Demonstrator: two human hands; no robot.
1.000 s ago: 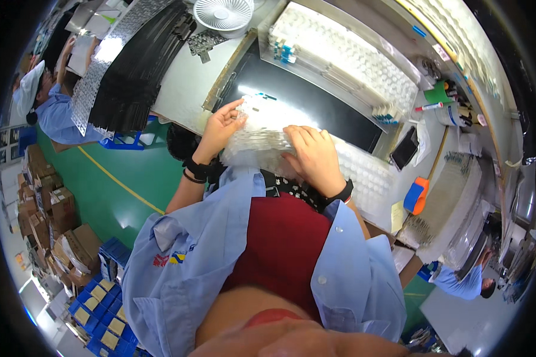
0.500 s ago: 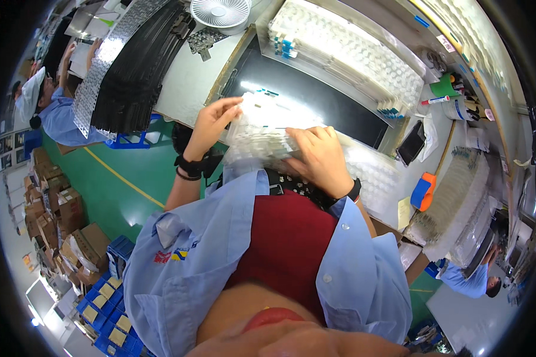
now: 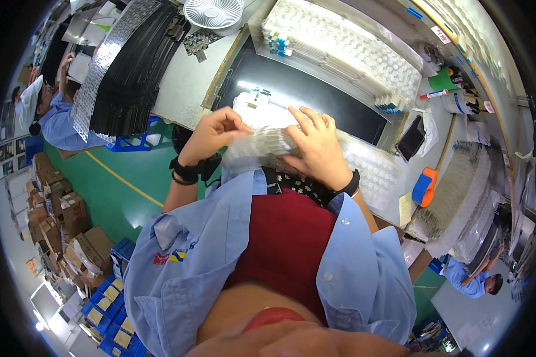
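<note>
A stack of translucent plastic sheets [image 3: 259,146] is held near my waist, at the front of the bench. Its left part is smeared by motion. My left hand [image 3: 217,135] has its fingers curled in a pinch at the stack's left edge. From the right, my right hand [image 3: 318,149] grips the stack, thumb low and some fingers raised over the top. Just beyond the hands, a pale sheet with small teal tabs [image 3: 255,100] lies on the black work surface [image 3: 280,76], under strong glare.
A clear-walled tray of stacked translucent sheets [image 3: 339,44] stands at the back. More bubble-patterned sheets [image 3: 369,175] lie right of my hand. Farther right are a phone [image 3: 411,138] and an orange-and-blue tape dispenser [image 3: 424,187]. Black strips [image 3: 131,71] and a white fan [image 3: 213,12] sit left.
My left hand has come down from the far corner of the sheets, its fingers now more curled. My right fingers have lifted. The pale sheet on the black surface shows more plainly.
</note>
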